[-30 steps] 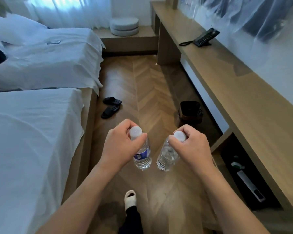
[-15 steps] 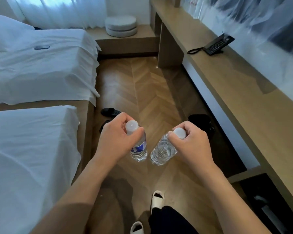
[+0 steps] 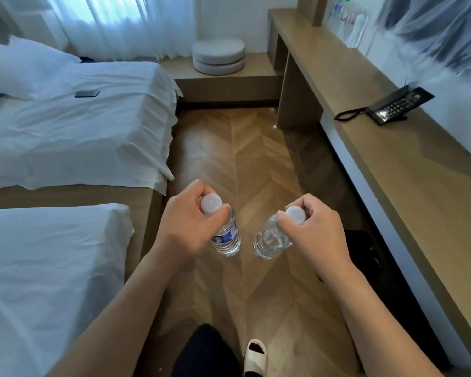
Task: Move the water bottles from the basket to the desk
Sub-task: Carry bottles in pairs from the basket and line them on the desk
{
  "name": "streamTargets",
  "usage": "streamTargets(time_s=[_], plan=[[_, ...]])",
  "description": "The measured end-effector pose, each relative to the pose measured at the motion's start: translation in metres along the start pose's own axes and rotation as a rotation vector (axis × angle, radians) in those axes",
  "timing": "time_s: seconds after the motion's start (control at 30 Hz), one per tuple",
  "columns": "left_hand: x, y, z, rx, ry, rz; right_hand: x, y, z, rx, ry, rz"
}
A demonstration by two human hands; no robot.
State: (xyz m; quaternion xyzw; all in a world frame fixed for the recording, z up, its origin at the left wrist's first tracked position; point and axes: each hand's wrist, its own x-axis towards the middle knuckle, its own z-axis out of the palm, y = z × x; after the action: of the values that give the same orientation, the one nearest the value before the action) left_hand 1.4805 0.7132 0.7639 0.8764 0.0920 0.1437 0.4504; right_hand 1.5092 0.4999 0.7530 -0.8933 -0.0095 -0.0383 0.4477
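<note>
The left hand (image 3: 191, 227) grips the neck of a clear water bottle with a blue label (image 3: 226, 235), fingers curled just below its white cap. The right hand (image 3: 314, 235) holds a second, plainer bottle (image 3: 269, 240) the same way. Both bottles hang below the fists over the herringbone floor (image 3: 245, 159), near each other but apart. Holding them by the neck lets each hang freely and leaves the base clear for setting down upright, which suits the step that seems to be in hand: carrying them to the bench (image 3: 408, 170) that runs along the right wall.

The bench top near the hands is bare wood; farther along it sits a black telephone (image 3: 394, 107) with its coiled cord. The basket is not in view, unless the dark shape low beside the right wrist is part of it; it is too shadowed to tell. Two white beds (image 3: 65, 126) fill the left side, a dark phone (image 3: 87, 93) lying on the far one. A foot in a pale slipper (image 3: 256, 355) shows at the near edge.
</note>
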Motion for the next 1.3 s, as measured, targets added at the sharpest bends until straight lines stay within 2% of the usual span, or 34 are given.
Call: streamTargets(time_s=[0.53, 0.97, 1.3], plan=[[0.245, -0.058, -0.020, -0.041, -0.060, 0.089, 0.206, -0.060, 0.096, -0.063, 0.000, 0.009], [0.372, -0.104, -0.033, 0.059, -0.045, 0.052, 0.318, -0.092, 0.161, -0.053, -0.021, 0.019], [0.490, -0.118, -0.007, 0.064, -0.038, 0.035, 0.438, -0.095, 0.189, -0.047, -0.045, 0.003]])
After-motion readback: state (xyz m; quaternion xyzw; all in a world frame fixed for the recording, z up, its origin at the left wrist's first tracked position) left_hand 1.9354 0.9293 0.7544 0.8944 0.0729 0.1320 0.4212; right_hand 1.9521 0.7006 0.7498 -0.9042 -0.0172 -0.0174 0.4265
